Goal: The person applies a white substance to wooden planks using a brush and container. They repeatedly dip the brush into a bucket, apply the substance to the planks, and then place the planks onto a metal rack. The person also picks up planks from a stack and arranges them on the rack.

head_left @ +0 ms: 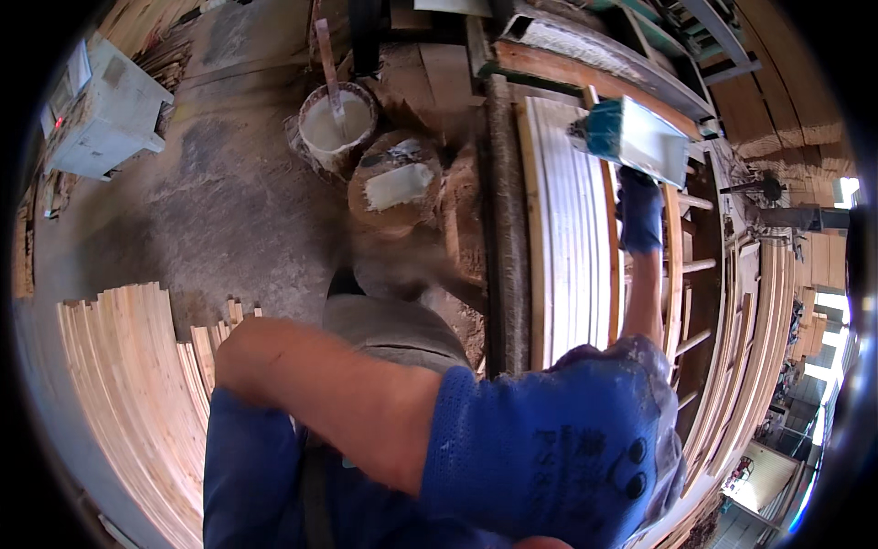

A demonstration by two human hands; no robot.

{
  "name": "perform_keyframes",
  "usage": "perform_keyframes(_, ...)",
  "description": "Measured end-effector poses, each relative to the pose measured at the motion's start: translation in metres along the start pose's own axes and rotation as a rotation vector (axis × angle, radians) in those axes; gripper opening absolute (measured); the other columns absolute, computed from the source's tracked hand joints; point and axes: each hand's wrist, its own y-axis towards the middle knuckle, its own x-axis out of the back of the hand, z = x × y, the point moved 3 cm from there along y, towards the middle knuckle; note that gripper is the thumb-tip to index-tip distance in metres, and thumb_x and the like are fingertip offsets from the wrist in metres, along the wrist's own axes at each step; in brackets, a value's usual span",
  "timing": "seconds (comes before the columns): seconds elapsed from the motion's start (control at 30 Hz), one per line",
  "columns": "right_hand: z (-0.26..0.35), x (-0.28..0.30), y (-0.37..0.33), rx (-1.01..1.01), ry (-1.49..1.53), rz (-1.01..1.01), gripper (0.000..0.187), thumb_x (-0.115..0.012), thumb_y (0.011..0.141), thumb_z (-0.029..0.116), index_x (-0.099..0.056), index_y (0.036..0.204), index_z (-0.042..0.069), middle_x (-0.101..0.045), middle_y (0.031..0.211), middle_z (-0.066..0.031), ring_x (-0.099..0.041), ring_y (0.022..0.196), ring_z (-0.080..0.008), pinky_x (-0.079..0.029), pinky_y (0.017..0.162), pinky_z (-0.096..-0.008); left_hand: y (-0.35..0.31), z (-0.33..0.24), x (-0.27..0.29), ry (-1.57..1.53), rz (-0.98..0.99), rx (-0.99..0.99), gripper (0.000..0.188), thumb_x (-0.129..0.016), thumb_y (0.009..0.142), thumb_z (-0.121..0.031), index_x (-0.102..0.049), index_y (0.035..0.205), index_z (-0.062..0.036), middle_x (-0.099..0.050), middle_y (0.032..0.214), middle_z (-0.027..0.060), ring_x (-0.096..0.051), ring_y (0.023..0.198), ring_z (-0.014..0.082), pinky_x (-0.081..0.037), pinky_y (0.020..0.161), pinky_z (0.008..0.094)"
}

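My right hand [640, 212], in a blue glove with dark fingertips, is closed on a teal glue applicator box [651, 142]. Its open side shows white inside. The box is over the far end of a row of pale wooden strips [572, 229] whose upper faces are streaked white. Close to the camera, my left hand [567, 448] wears a blue glove with white smears and reaches across from the left. The back of that glove faces up, above the near end of the strips. Its fingers are curled away and hidden, so what they touch cannot be seen.
On the left stand a bucket [337, 128] of white liquid with a brush and a round, crusted container [393, 188]. Stacked boards [137, 366] lie at lower left, near a grey cabinet [110, 110]. A rack with rungs [697, 265] and long timber [754, 339] extend rightward.
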Motion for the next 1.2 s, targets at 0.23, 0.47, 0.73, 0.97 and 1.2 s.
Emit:
perform_keyframes(0.23,0.040,-0.102,-0.099,-0.031,0.290,-0.021,0.023,-0.057,0.093,0.026,-0.058,0.108,0.009,-0.060,0.082,-0.0019,-0.056,0.063,-0.0103,-0.041,0.048,-0.0239,-0.039,0.041,0.050,-0.103,0.122,-0.028,0.027,-0.061,0.079,-0.032,-0.059,0.091,-0.0074,-0.060,0.078,0.0066,-0.061,0.072,0.0232,-0.048,0.070,0.0368)
perform_keyframes(0.47,-0.081,-0.259,-0.098,-0.226,0.221,0.124,0.025,-0.057,0.092,0.015,-0.058,0.114,0.002,-0.063,0.093,-0.0032,-0.059,0.074,-0.0117,-0.044,0.058,-0.0251,-0.067,0.104,0.068,-0.324,0.361,-0.012,0.028,-0.061,0.080,-0.032,-0.060,0.091,-0.0072,-0.060,0.078,0.0068,-0.061,0.071,0.0235,-0.048,0.069,0.0371)
perform_keyframes(0.73,-0.234,-0.371,-0.044,-0.147,-0.264,0.287,0.027,-0.060,0.090,0.020,-0.063,0.109,0.001,-0.068,0.105,-0.0153,-0.064,0.094,-0.0234,-0.047,0.078,-0.0347,-0.164,0.157,0.025,-0.591,0.599,0.041,0.028,-0.061,0.080,-0.032,-0.061,0.092,-0.0070,-0.061,0.077,0.0070,-0.061,0.070,0.0239,-0.049,0.068,0.0374)
perform_keyframes(0.97,-0.282,-0.383,-0.017,-0.039,-0.486,0.310,0.030,-0.061,0.087,0.027,-0.065,0.106,0.005,-0.066,0.102,-0.0203,-0.062,0.096,-0.0389,-0.049,0.075,-0.0401,-0.269,0.155,-0.016,-0.745,0.784,0.071,0.029,-0.061,0.081,-0.033,-0.061,0.092,-0.0068,-0.061,0.077,0.0072,-0.062,0.070,0.0243,-0.049,0.068,0.0376)
perform_keyframes(1.2,-0.291,-0.411,-0.005,0.265,-0.701,0.330,0.029,-0.053,0.090,0.031,-0.067,0.099,0.007,-0.066,0.100,-0.0188,-0.062,0.092,-0.0392,-0.049,0.076,-0.0451,-0.294,0.156,-0.038,-0.772,0.831,0.143,0.029,-0.061,0.081,-0.033,-0.062,0.093,-0.0066,-0.062,0.076,0.0073,-0.062,0.069,0.0246,-0.049,0.067,0.0379)
